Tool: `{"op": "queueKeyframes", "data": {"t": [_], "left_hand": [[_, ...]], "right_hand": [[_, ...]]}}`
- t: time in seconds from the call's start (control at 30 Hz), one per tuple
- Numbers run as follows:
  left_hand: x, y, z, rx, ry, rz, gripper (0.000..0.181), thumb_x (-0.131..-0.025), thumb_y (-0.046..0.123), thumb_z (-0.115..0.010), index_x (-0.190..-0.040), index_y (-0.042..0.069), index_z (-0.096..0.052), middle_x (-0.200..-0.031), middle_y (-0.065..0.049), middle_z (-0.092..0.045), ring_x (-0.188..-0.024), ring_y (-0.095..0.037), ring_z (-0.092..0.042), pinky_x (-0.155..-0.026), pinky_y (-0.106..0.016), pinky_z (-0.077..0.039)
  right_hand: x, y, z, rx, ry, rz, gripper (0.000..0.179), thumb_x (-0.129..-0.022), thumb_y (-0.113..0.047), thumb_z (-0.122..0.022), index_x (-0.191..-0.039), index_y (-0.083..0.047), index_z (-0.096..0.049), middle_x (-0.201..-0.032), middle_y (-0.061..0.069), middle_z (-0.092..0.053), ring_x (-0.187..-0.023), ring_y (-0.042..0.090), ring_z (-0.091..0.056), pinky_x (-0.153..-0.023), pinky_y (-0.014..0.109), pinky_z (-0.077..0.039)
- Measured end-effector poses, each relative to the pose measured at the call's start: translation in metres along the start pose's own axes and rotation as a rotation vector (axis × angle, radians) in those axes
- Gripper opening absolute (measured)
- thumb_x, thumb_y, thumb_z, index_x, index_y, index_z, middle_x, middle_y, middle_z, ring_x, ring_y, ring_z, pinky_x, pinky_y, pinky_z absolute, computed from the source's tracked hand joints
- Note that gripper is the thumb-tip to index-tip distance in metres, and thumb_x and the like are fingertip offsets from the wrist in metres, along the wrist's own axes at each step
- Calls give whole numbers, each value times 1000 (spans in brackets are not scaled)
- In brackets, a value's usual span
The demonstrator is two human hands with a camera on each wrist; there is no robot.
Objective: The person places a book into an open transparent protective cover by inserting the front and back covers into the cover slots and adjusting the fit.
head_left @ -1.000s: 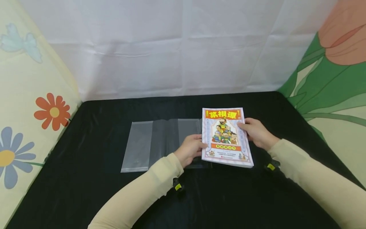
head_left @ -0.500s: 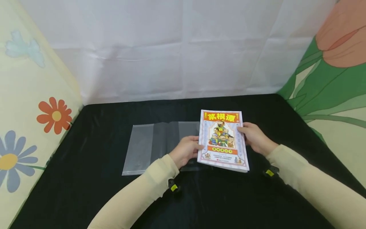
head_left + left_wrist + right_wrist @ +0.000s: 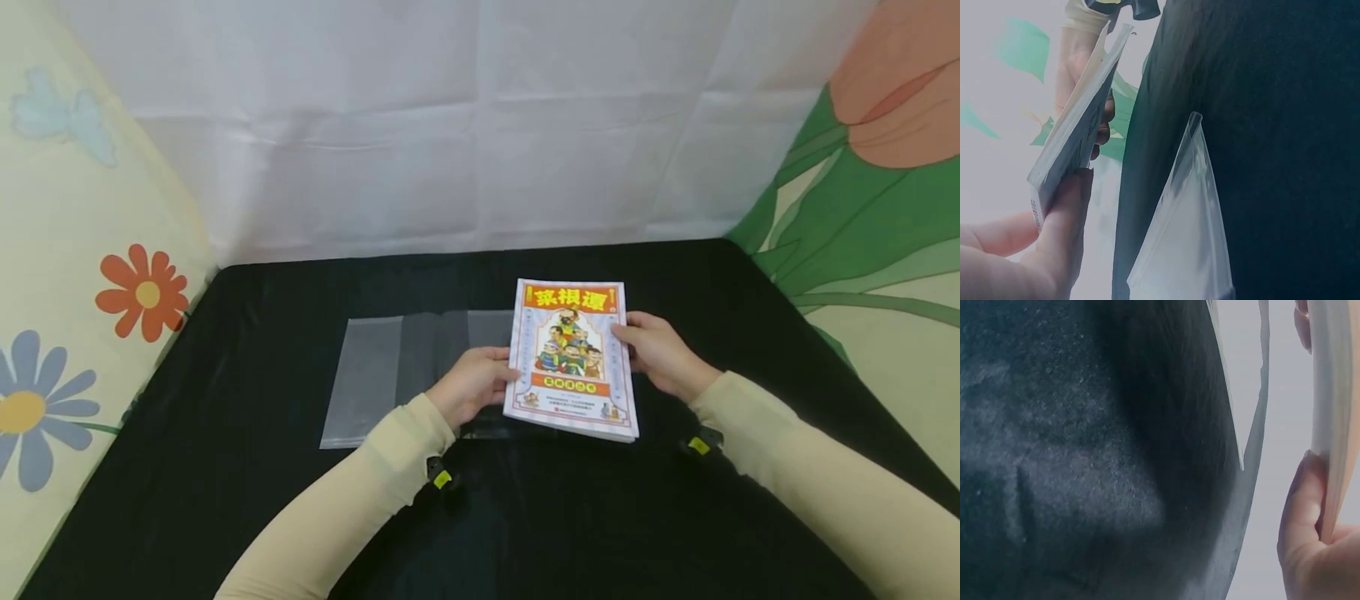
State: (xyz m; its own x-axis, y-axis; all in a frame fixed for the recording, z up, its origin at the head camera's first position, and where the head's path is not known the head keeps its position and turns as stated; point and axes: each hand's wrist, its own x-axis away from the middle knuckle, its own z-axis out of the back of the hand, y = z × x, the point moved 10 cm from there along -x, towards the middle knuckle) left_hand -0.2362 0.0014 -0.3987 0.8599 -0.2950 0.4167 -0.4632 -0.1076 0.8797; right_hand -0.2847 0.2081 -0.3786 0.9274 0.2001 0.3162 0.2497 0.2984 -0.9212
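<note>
A paperback book (image 3: 572, 358) with a colourful cartoon cover and yellow title is held up between both hands, front cover toward the head camera. My left hand (image 3: 472, 385) pinches its left edge, thumb on the cover and fingers behind. At the opposite edge my right hand (image 3: 666, 352) grips it the same way. Beneath and to the left, a clear plastic book cover (image 3: 363, 375) lies spread on the black cloth, its right part hidden by the book and left hand. In the left wrist view the book (image 3: 1079, 119) stands above the plastic cover (image 3: 1188, 231), apart from it.
Black cloth (image 3: 480, 525) covers the table. A white fabric backdrop (image 3: 480, 133) rises behind its far edge. Printed flower panels flank it, with a red flower (image 3: 146, 293) at left and large green leaves (image 3: 877, 225) at right.
Both hands have carried the book a little to the left, farther over the plastic cover. Their hold on it looks the same, and the plastic cover has stayed in place.
</note>
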Motion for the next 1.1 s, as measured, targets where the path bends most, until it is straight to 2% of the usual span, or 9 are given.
{"op": "queueKeyframes", "data": {"t": [0.27, 0.63, 0.97, 1.1], "left_hand": [[-1, -3, -1, -35, 19, -8, 37, -97, -1, -53, -133, -8, -50, -114, -18, -67, -100, -28, -68, -86, -41, -54], [2, -4, 11, -20, 74, -21, 41, -97, -4, -51, -137, -8, -44, -123, -21, -62, -101, -28, -66, -86, -41, -53], [4, -7, 18, -16, 90, -18, 42, -97, -6, -49, -138, -9, -43, -125, -22, -60, -104, -29, -65, -88, -41, -52], [6, -9, 23, -26, 99, -7, 41, -98, -5, -49, -137, -9, -43, -125, -21, -60, -104, -29, -65, -89, -41, -52]], "right_hand": [[-3, 3, 4, 12, -2, 21, 61, -105, -33, -39, -152, 2, -20, -133, 26, -44, -92, 15, -62, -79, 33, -54], [-12, -1, -5, 8, 21, 28, 62, -104, -37, -40, -154, -5, -22, -134, 24, -46, -92, 14, -62, -78, 32, -54], [-17, -3, -19, -38, -33, 35, 53, -106, -20, -35, -151, 6, -23, -121, 22, -53, -82, 9, -63, -73, 31, -55], [-18, -2, -23, -30, -47, 28, 54, -107, -22, -36, -150, 6, -23, -124, 24, -51, -84, 10, -64, -75, 31, -55]]}}
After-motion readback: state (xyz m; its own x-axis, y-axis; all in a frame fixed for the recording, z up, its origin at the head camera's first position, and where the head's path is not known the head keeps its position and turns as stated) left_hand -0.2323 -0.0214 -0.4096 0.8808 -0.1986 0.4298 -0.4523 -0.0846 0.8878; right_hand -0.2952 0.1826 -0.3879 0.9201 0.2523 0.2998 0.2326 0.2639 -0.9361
